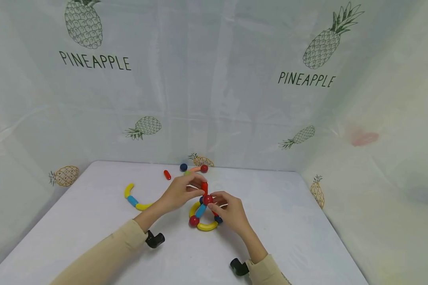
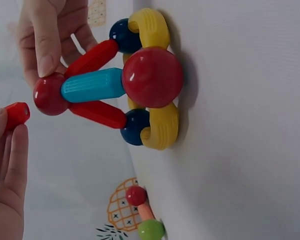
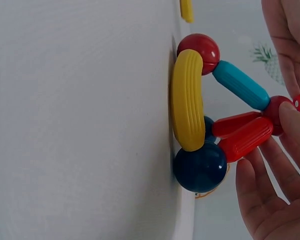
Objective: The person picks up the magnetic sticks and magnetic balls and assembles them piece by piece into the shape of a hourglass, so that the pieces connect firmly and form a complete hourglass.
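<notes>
A pyramid of magnetic balls and rods stands on the table between the hands. Its base has yellow curved rods (image 3: pixel 187 100), dark blue balls (image 3: pixel 200 166) and a red ball (image 2: pixel 153 77). From there a light blue rod (image 2: pixel 92 84) and two red rods (image 3: pixel 247 139) rise to a red top ball (image 1: pixel 208 200). My right hand (image 1: pixel 232 209) pinches this top ball between thumb and fingers. Just above it, my left hand (image 1: pixel 179 190) pinches a loose short red rod (image 2: pixel 17 115); the left wrist view shows a small gap between rod and ball.
Left of the pyramid lies a chain of yellow and light blue rods (image 1: pixel 132 201). Near the back edge are a red rod (image 1: pixel 167 174), a dark blue ball (image 1: pixel 183 167) and a red ball (image 1: pixel 204 168) joined to an orange rod. A pineapple-print curtain (image 1: pixel 214 99) hangs behind.
</notes>
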Demonstrator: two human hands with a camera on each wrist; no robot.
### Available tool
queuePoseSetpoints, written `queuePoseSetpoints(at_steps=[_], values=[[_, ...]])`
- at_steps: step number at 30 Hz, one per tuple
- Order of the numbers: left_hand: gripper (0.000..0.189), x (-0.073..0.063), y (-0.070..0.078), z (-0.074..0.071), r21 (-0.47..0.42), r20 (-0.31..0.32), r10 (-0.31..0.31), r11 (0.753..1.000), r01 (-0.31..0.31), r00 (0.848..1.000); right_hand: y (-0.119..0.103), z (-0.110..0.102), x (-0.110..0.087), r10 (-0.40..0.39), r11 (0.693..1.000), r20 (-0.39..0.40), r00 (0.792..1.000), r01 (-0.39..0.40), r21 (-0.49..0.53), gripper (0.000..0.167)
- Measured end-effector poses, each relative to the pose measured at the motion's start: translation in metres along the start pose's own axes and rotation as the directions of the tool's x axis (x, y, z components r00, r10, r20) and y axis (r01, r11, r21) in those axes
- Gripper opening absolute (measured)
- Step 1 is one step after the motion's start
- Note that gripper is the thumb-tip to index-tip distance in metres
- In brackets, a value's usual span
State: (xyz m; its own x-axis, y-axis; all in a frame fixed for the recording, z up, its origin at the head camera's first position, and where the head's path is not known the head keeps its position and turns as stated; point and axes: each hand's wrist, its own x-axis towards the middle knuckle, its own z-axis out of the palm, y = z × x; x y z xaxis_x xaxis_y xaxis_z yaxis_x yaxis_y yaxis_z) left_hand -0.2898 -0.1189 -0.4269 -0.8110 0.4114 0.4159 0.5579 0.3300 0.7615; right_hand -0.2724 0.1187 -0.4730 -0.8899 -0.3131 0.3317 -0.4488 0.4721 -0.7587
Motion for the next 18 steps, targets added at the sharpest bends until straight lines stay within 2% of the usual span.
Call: queuePoseSetpoints(at_steps=[12,18], values=[[0.033,0.001,-0.002,0.011,-0.012,-0.007,-0.035,0.999,0.035,0.999,0.001,0.0,0.001,0.014,1.0,-0.004,1.0,-0.014,-0.005,0.033],[0.032,0.001,-0.003,0.012,-0.024,-0.008,-0.09,0.996,0.09,0.996,-0.001,-0.001,0.0,0.022,1.0,-0.005,1.0,-0.022,0.004,0.033]])
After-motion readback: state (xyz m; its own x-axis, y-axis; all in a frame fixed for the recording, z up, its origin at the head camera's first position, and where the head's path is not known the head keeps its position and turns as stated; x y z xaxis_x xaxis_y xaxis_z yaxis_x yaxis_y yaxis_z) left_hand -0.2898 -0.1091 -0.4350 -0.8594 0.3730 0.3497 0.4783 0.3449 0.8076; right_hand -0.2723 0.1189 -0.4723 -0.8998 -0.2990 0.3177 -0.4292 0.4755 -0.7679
